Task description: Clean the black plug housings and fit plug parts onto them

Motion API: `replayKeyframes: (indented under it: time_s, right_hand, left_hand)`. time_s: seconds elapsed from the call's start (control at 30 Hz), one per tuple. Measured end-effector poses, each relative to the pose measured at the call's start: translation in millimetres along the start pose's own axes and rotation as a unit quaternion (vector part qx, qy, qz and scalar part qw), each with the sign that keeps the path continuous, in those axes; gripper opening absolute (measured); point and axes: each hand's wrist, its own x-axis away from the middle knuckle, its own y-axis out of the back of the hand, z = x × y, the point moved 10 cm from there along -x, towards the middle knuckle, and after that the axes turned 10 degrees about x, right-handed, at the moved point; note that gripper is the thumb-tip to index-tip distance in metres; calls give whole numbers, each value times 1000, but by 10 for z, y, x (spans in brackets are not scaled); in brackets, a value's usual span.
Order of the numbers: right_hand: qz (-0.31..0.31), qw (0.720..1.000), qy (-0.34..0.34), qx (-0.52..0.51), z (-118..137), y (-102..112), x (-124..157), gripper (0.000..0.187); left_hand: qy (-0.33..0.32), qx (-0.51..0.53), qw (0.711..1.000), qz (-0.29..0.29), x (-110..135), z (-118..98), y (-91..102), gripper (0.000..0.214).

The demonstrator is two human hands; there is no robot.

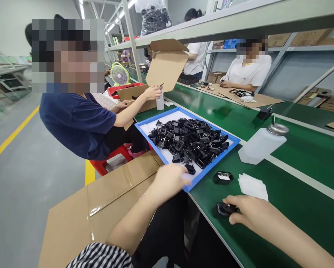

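Note:
My left hand (pixel 169 179) is over the near corner of a blue-rimmed tray (pixel 204 178). Its fingertips, smeared by motion, are beside a black plug piece (pixel 189 169); whether they grip it I cannot tell. The tray's white bottom bears a heap of black plug pieces (pixel 183 139), some with metal pins. On the green bench, my right hand (pixel 243 210) holds a black plug housing (pixel 224 209) between thumb and fingers. Just beyond it stands a black housing with metal contacts (pixel 223 177), its inside showing. White paper sheets (pixel 253 186) lie near my right hand.
A white bottle with a metal top (pixel 263 145) stands on the green bench (pixel 303 208). A co-worker in a dark blue shirt (pixel 74 123) sits at the left, near an open carton (pixel 167 67). Cardboard (pixel 105 208) lies left of my lap. A shelf (pixel 239 22) hangs above.

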Motion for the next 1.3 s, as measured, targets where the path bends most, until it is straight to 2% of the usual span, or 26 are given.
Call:
replayKeyframes:
  time_s: [0.07, 0.1, 0.2, 0.27, 0.37, 0.43, 0.47, 0.5, 0.53, 0.6, 0.67, 0.7, 0.77, 0.83, 0.87, 0.93, 1.0, 1.03, 1.07, 1.1, 1.17, 1.23, 1.3]
  right_hand:
    - [20, 999, 1, -26, 46, -25, -33, 12]
    - [21, 999, 5, -47, 76, -35, -51, 12]
    - [1, 997, 12, -79, 136, -49, -88, 19]
    - [-15, 997, 10, -81, 117, -45, -70, 32]
    - [-20, 989, -12, -144, -59, -9, 30, 51]
    - [-50, 977, -32, -204, -246, 105, 113, 51]
    - [-74, 968, -37, -236, -334, 186, 146, 49]
    - [-99, 955, -37, -276, -407, 268, 167, 48]
    - [-122, 937, -35, -325, -468, 341, 170, 47]
    - [-157, 885, -22, -437, -537, 448, 120, 50]
    - [-176, 831, 15, -527, -502, 520, 8, 56]
    - [-182, 810, 42, -556, -452, 555, -53, 58]
    - [-207, 779, 83, -586, -372, 628, -140, 54]
    - [-260, 764, 74, -586, -408, 697, -156, 41]
    - [-287, 763, 57, -577, -458, 723, -141, 36]
    - [-317, 774, 15, -548, -579, 750, -95, 33]
    - [-322, 791, -22, -519, -725, 739, -55, 34]
    - [-323, 796, -40, -510, -813, 718, -38, 35]
    - [-323, 798, -54, -506, -903, 687, -26, 36]
    - [-322, 798, -66, -506, -986, 644, -22, 36]
    - [-315, 796, -75, -511, -1109, 544, -39, 37]
    - [-302, 800, -72, -514, -1164, 447, -78, 38]
    - [-287, 809, -67, -508, -1172, 374, -119, 37]
  left_hand:
    - [26, -57, 995, -81, -121, 279, 285, 31]
    - [26, -73, 992, -103, -191, 370, 343, 31]
    - [2, -77, 989, -127, -362, 503, 295, 23]
    - [-8, -63, 988, -143, -395, 541, 225, 18]
    - [-14, -49, 983, -177, -342, 581, 216, 16]
    - [-17, 51, 973, -226, -270, 614, 316, 14]
    - [-21, 149, 957, -248, -243, 631, 362, 11]
    - [-29, 272, 926, -259, -235, 633, 377, 10]
    - [-41, 402, 880, -249, -258, 596, 343, 11]
    - [-67, 602, 778, -169, -373, 334, 152, 17]
    - [-80, 700, 705, -75, -484, -60, -91, 21]
    - [-78, 723, 685, -39, -528, -244, -209, 23]
    - [-77, 736, 673, 6, -599, -525, -394, 22]
    - [-79, 712, 697, 33, -656, -667, -506, 20]
    - [-83, 683, 725, 34, -679, -679, -521, 18]
    - [-96, 573, 814, -5, -712, -598, -456, 16]
    - [-132, 394, 908, -44, -704, -545, -361, 23]
    - [-161, 293, 942, -39, -685, -572, -368, 29]
    - [-192, 195, 962, -16, -659, -616, -426, 36]
    - [-221, 106, 969, 16, -626, -660, -523, 43]
    - [-260, -31, 963, 69, -563, -711, -721, 55]
    - [-270, -106, 954, 78, -546, -728, -821, 52]
    - [-277, -126, 950, 76, -550, -752, -867, 42]
